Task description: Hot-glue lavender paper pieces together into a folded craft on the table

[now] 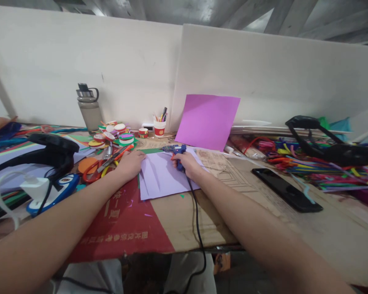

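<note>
Cardboard (171, 222), outstretched right hand (188, 163) gripping glue gun (179, 150)

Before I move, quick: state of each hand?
Left hand: at the left edge of the rectangular, pale lilac paper sheet; grip cannot be told.
Right hand: closed around the blue, pistol-shaped glue gun.

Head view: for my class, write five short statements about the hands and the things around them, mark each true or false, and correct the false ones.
1. The right hand holds the blue glue gun. True.
2. The left hand holds the black phone. False: the phone lies off to the right, and the left hand is at the lilac sheet's left edge.
3. The bottle stands left of the pen cup. True.
4. The magenta sheet lies flat under the glue gun. False: it is propped up behind it.
5. The glue gun's cord is black. True.
</note>
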`<state>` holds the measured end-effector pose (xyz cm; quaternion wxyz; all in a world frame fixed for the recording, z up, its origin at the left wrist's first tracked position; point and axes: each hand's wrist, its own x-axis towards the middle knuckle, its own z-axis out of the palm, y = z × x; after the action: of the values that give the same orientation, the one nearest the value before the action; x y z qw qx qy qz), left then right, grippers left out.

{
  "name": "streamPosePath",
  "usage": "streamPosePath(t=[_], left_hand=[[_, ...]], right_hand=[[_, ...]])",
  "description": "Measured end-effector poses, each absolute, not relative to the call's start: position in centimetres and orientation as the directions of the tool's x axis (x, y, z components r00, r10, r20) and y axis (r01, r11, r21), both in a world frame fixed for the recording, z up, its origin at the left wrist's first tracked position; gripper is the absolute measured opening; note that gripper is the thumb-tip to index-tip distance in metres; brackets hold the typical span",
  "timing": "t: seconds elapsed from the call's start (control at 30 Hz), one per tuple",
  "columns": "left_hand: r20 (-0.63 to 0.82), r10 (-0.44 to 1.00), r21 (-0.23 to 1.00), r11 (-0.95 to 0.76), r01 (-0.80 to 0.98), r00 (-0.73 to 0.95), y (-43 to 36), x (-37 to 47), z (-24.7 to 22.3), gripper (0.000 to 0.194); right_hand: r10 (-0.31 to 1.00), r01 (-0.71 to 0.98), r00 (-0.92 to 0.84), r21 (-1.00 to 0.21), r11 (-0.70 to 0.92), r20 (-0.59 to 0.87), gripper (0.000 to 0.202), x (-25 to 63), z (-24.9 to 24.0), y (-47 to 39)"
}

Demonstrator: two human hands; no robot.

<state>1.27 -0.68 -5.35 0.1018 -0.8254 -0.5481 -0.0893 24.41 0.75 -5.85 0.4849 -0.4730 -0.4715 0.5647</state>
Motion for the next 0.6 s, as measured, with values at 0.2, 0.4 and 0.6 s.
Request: streamPosePath(t=[0.2,0.4,0.6], left_hand=[[0.275,0.879,-0.081,-0.382,0.921,0.389,-1.22,1.82,-4.71,0.042],[0.294,0.880,-0.036,-0.380,0.924,0.373,-1.11,1.77,-4.93,0.038],[0.263,0.887,-0.035,-0.384,0.922,0.380,-1.31,2.07,-4.43,0.042]], right_hand=[[0.993,-0.083,-0.080,-0.992,-0.094,-0.087,0.004,24.43,-5.64,0.64],[0.991,-0.071,-0.095,-0.993,-0.096,-0.090,0.005,24.52,-5.45,0.61],[0.993,-0.080,-0.076,-0.992,-0.094,-0.088,0.004,24.45,-5.39,0.47]])
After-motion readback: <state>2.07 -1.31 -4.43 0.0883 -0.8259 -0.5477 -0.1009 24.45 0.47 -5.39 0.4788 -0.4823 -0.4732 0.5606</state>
